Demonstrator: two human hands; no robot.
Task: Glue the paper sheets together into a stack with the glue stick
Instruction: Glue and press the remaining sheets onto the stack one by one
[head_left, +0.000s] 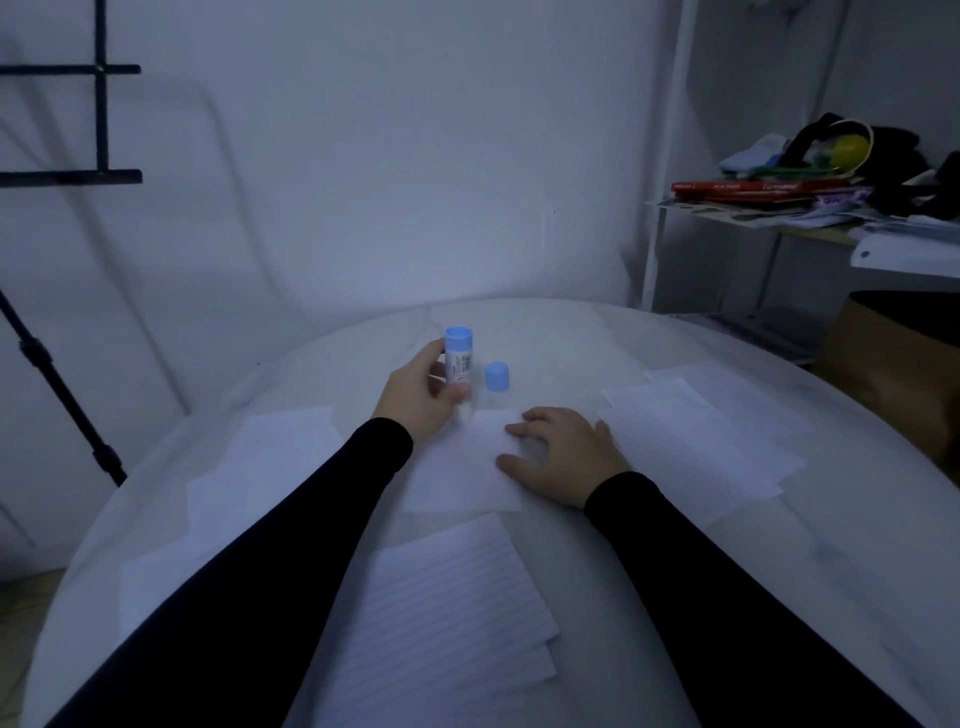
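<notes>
My left hand grips a white glue stick with a blue end on top; its lower tip touches the far left corner of a small white sheet in the middle of the table. My right hand rests flat on that sheet's right edge, fingers spread. The blue cap stands on the table just right of the stick. Lined sheets lie in a pile near me, more paper sheets lie at the left, and others at the right.
The white round table fills the lower view, its far edge against a white wall. A black tripod leg stands at the left. A white shelf with books and clutter is at the right, a brown box below it.
</notes>
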